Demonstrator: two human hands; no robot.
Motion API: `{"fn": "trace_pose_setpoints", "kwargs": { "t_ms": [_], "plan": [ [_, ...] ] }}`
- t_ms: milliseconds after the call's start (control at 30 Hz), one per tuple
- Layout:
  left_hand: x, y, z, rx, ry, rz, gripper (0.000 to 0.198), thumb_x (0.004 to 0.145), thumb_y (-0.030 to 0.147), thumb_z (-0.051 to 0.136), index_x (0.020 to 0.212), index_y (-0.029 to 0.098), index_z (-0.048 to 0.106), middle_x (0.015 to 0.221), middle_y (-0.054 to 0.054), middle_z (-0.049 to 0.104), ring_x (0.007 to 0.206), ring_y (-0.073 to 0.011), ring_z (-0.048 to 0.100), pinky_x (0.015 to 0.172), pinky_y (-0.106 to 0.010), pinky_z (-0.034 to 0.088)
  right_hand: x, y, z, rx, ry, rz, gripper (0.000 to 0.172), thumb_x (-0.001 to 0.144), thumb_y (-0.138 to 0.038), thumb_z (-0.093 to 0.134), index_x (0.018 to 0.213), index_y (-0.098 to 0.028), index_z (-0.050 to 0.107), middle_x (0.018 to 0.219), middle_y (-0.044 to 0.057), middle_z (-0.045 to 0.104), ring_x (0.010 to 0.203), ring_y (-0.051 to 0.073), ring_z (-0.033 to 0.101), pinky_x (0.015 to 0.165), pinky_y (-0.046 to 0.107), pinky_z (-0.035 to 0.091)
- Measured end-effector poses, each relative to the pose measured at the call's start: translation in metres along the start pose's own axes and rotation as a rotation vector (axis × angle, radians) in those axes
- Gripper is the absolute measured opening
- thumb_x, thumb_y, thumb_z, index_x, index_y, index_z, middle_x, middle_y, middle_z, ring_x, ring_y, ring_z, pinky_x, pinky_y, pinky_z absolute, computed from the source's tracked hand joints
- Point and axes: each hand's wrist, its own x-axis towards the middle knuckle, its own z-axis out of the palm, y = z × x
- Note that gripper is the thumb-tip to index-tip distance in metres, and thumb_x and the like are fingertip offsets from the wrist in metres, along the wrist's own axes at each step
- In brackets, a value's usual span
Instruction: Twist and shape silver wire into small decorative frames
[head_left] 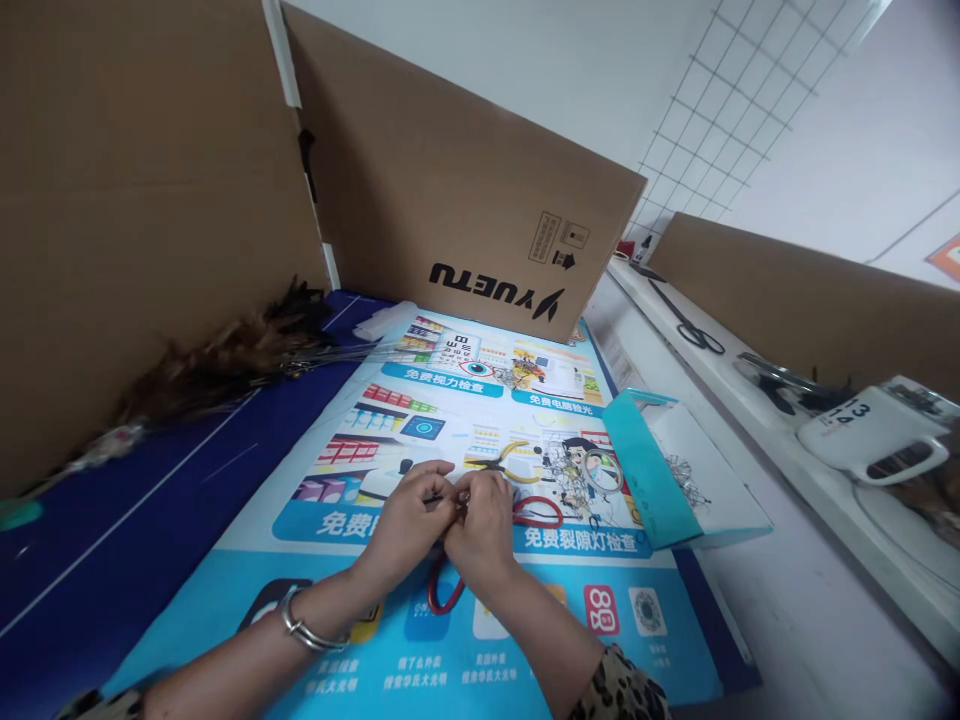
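My left hand [415, 518] and my right hand [481, 528] meet above the printed poster, fingertips pinched together. Whatever they pinch is too small and too covered by the fingers to name. Just beyond the fingers lie pliers with yellow handles [519, 462]. A pair of scissors with red handles [541, 512] rests partly beneath my hands, one loop showing to the right and the other below. To the right, a roll of clear tape or a ring [602, 470] sits among thin scattered wire pieces.
A turquoise and white box [637, 480] holding tangled wire bits stands at the right. Brown feathers [225, 350] lie along the left on blue cloth. Cardboard panels [450, 180] wall the back and left. A white mug [862, 435] and black scissors [694, 330] are on the right ledge.
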Motion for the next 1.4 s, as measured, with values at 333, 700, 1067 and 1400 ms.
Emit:
{"fn": "trace_pose_setpoints", "kwargs": {
  "t_ms": [333,700,1067,1400],
  "plan": [
    [0.003,0.003,-0.016,-0.268,-0.150,-0.249,0.014,0.067,0.025,0.053,0.055,0.017,0.051,0.095,-0.005,0.063,0.097,-0.0231,0.055,0.075,-0.028,0.041,0.004,0.008,-0.021,0.091,-0.025,-0.143,0.025,0.064,-0.012,0.050,0.088,-0.019,0.049,0.082,0.003,0.053,0.089,0.020,0.047,0.081,0.036,0.037],
    [0.003,0.000,-0.008,-0.197,-0.096,-0.173,0.015,0.068,0.029,0.055,0.059,0.017,0.058,0.099,-0.007,0.062,0.095,-0.0225,0.057,0.080,-0.031,0.043,-0.004,-0.002,-0.009,-0.071,-0.054,-0.145,0.028,0.060,-0.008,0.048,0.086,-0.018,0.051,0.086,0.005,0.053,0.090,0.021,0.044,0.082,0.039,0.035],
    [-0.001,0.003,-0.014,-0.381,-0.145,-0.292,0.017,0.070,0.028,0.055,0.062,0.015,0.060,0.092,-0.006,0.064,0.096,-0.0228,0.056,0.081,-0.031,0.042,-0.003,-0.005,-0.011,-0.180,0.000,-0.282,0.014,0.076,-0.015,0.047,0.087,-0.016,0.054,0.095,0.009,0.053,0.102,0.026,0.041,0.090,0.046,0.032],
    [0.000,0.009,-0.021,-0.416,-0.241,-0.182,0.016,0.074,0.032,0.056,0.072,0.016,0.058,0.088,-0.005,0.062,0.083,-0.0187,0.056,0.074,-0.029,0.043,-0.001,0.013,-0.014,-0.018,0.049,-0.276,0.009,0.083,-0.015,0.047,0.082,-0.019,0.054,0.090,0.006,0.059,0.094,0.019,0.050,0.086,0.039,0.038]
  ]
}}
